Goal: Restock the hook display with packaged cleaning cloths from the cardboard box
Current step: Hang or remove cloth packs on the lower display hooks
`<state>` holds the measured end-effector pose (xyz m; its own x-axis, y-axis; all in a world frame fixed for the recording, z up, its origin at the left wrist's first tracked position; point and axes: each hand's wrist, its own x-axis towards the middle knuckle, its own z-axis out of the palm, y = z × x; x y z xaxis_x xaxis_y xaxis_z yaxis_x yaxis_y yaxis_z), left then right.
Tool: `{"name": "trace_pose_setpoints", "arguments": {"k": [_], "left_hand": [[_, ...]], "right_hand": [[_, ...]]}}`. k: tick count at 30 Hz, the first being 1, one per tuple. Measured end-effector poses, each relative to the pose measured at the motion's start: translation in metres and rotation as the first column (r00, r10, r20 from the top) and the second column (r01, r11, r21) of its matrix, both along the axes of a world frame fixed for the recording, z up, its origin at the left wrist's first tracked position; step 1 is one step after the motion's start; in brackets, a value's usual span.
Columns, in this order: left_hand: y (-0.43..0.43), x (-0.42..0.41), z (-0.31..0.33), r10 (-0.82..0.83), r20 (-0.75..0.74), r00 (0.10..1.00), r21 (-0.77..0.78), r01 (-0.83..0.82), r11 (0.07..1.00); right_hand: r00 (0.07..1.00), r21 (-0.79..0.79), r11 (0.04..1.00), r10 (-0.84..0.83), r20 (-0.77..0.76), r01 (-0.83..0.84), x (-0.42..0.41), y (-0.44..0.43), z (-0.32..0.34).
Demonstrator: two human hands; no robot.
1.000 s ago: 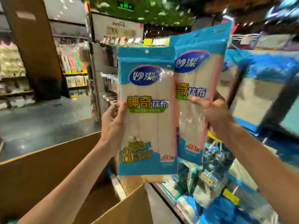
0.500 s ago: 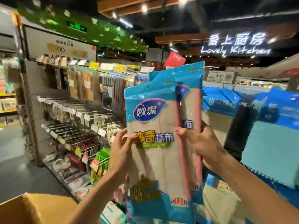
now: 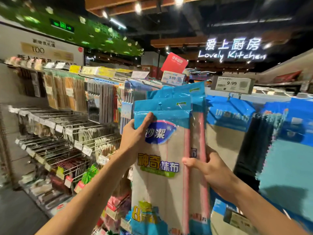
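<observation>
Since the earlier frame the left hand [image 3: 135, 134] has slid up the left edge of the front pack [image 3: 160, 184] to its top-left corner, where thumb and fingers now pinch the blue header. This pack of cleaning cloths is upright before the hook display [image 3: 274, 99], overlapping a second pack [image 3: 197, 119] just behind and to its right. The right hand [image 3: 208, 168] grips the second pack at mid-height, fingers curled round its right edge, thumb tip reaching the front pack's pink stripe. Both headers come near the display's top edge, beside hanging blue packs [image 3: 228, 114] under a price tag [image 3: 232, 83]
</observation>
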<state>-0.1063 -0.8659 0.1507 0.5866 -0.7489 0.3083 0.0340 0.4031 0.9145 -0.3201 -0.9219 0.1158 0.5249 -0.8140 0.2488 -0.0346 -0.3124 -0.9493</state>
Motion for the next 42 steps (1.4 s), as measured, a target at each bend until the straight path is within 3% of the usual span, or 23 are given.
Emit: {"name": "trace_pose_setpoints", "arguments": {"k": [4, 6, 9, 12, 16, 25, 30, 35, 42], "left_hand": [[-0.017, 0.007, -0.004, 0.003, 0.020, 1.000, 0.021, -0.004, 1.000], [-0.023, 0.005, -0.007, 0.013, 0.020, 1.000, 0.010, -0.013, 1.000], [-0.032, 0.002, -0.010, 0.007, 0.055, 0.998, 0.018, -0.008, 1.000], [-0.039, 0.000, -0.012, 0.022, 0.081, 0.996, 0.019, -0.024, 1.000], [-0.046, 0.002, -0.008, 0.026, 0.110, 0.994, 0.057, -0.033, 0.998], [-0.056, 0.022, 0.014, 0.089, 0.375, 0.923, 0.046, -0.115, 0.992], [-0.062, 0.036, 0.022, 0.056, 0.434, 0.899, -0.014, -0.055, 0.998], [-0.073, 0.044, 0.033, 0.058, 0.507, 0.860, -0.065, -0.030, 0.997], [-0.089, 0.040, 0.065, 0.248, 0.584, 0.773, -0.166, -0.185, 0.969]], "right_hand": [[0.987, 0.054, 0.989, 0.141, -0.080, -0.137, -0.004, -0.024, 0.000], [0.990, 0.081, 0.991, 0.110, -0.091, -0.103, -0.003, -0.037, 0.003], [0.979, 0.125, 0.973, 0.181, 0.095, -0.192, 0.004, -0.047, 0.018], [0.978, 0.134, 0.986, 0.076, 0.194, -0.103, 0.013, -0.061, 0.034], [0.938, 0.126, 0.975, 0.135, 0.320, -0.183, 0.025, -0.065, 0.050], [0.943, -0.031, 0.994, -0.086, 0.320, 0.101, 0.053, -0.085, 0.070], [0.946, -0.052, 0.994, -0.076, 0.315, 0.097, 0.050, -0.095, 0.084], [0.940, -0.116, 0.961, -0.214, 0.267, 0.252, 0.051, -0.102, 0.090], [0.926, -0.100, 0.968, -0.186, 0.328, 0.230, 0.046, -0.104, 0.096]]}}
